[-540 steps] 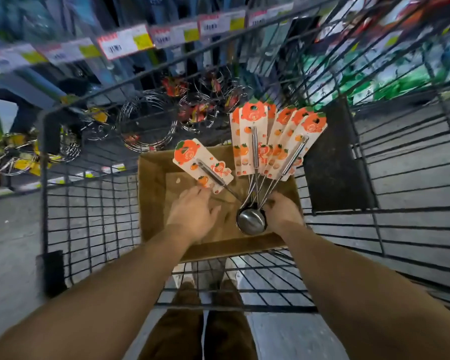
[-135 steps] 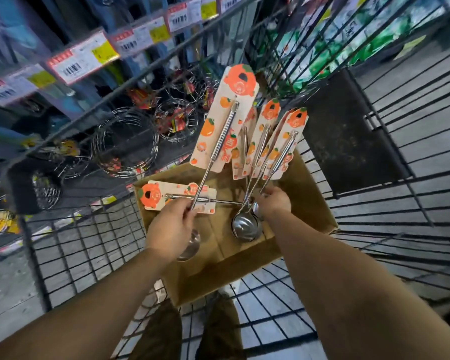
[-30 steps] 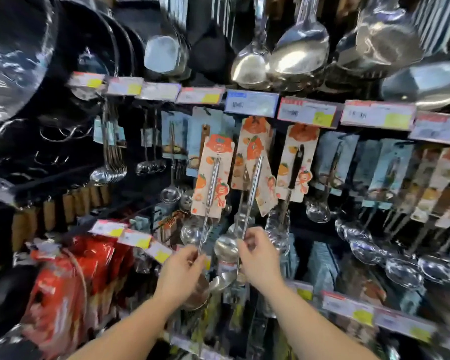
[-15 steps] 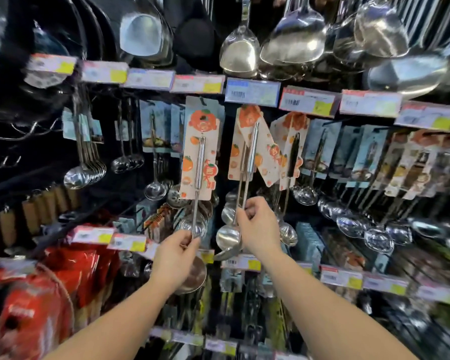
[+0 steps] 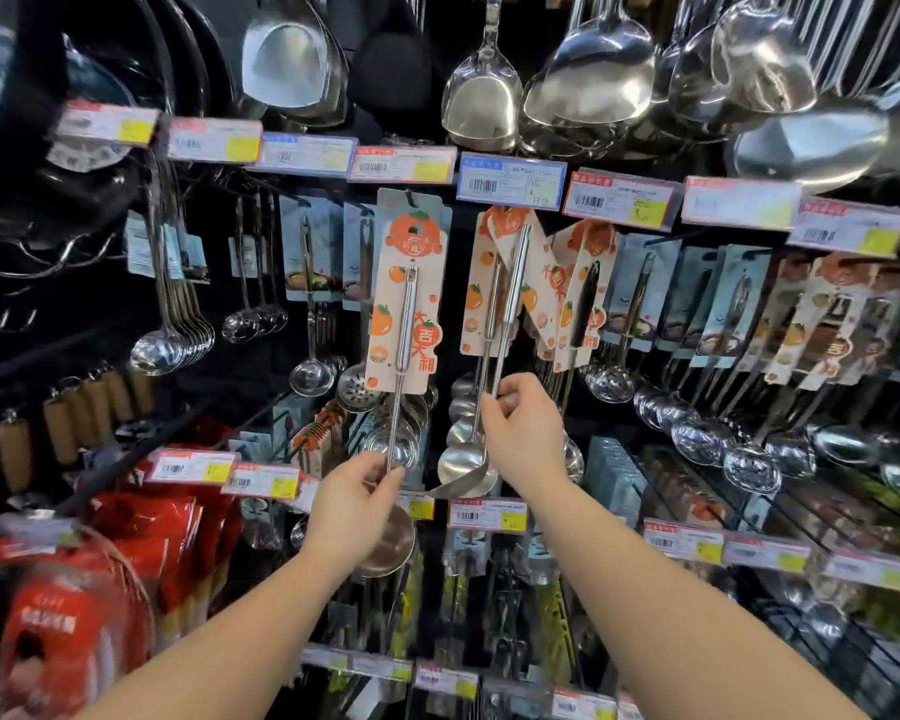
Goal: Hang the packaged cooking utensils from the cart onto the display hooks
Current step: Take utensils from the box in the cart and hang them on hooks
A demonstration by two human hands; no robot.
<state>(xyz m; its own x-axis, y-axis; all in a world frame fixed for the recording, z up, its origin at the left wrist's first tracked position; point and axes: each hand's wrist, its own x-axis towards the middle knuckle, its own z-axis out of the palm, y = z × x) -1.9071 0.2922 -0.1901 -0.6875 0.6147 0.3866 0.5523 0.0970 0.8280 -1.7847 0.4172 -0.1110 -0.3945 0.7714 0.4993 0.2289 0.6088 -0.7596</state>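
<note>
My left hand [image 5: 357, 511] grips the steel handle of one packaged ladle [image 5: 405, 309], held upright; its orange-printed card top reaches a display hook [image 5: 409, 195] under the price tags. My right hand [image 5: 526, 431] is closed on the handles of a bunch of packaged ladles [image 5: 510, 283] with the same orange cards, fanned out just right of the single one. Their steel bowls hang by my hands. The cart is out of view.
Rows of price tags [image 5: 510, 180] run along the rails. Large steel spatulas and ladles [image 5: 481, 103] hang above, blue-carded ladles [image 5: 310, 262] at left and right, red packages [image 5: 157, 543] lower left, wooden-handled tools [image 5: 63, 428] far left.
Earlier both hands gathered ladles from the box in the cart. Over the last second both hands rose, and the single ladle's card has moved up to the hook.
</note>
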